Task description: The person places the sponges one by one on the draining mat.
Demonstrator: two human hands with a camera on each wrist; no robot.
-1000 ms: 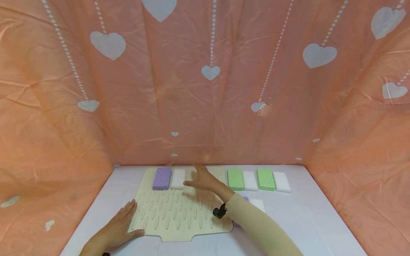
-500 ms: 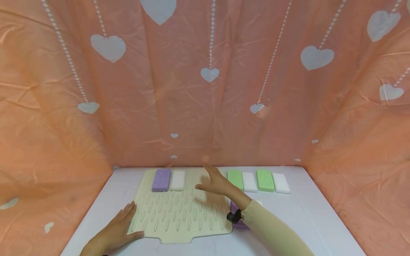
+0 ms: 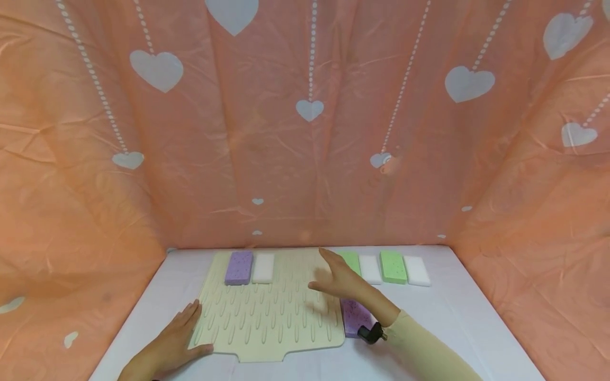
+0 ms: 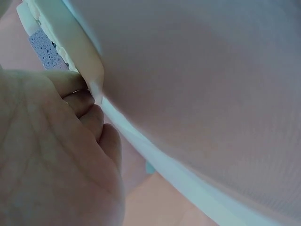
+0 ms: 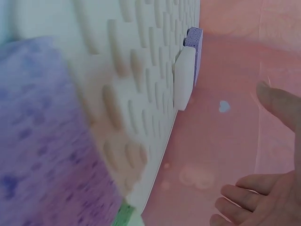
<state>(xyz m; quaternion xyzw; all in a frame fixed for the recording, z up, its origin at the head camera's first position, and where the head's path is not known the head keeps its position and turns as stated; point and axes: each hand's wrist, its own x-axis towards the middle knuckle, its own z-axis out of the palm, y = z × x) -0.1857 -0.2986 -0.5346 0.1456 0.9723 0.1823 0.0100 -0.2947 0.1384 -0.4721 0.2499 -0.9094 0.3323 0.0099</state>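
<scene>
My left hand point(image 3: 169, 338) lies at the left edge of a cream ridged mat point(image 3: 267, 323), its fingertips touching the rim. In the left wrist view, those fingers point(image 4: 80, 101) meet the mat's edge. Near the mat's right side, my right hand point(image 3: 340, 280) hovers with thumb and fingers spread, holding nothing. Below its wrist, a purple sponge point(image 3: 356, 317) sits against the mat's right edge, partly covered by the arm. On the mat's far left part, a second purple sponge point(image 3: 239, 268) stands beside a white sponge point(image 3: 263, 268).
Beyond the mat's right edge, a green sponge point(image 3: 351, 260) partly hidden by my right hand, a white sponge point(image 3: 369, 269), another green sponge point(image 3: 393, 266) and another white sponge point(image 3: 417, 271) form a row. Peach curtains point(image 3: 267, 159) enclose the white table point(image 3: 457, 317) behind and at both sides.
My right hand has drawn away to the right from beside the white sponge on the mat, still empty. The left hand has stayed at the mat's edge.
</scene>
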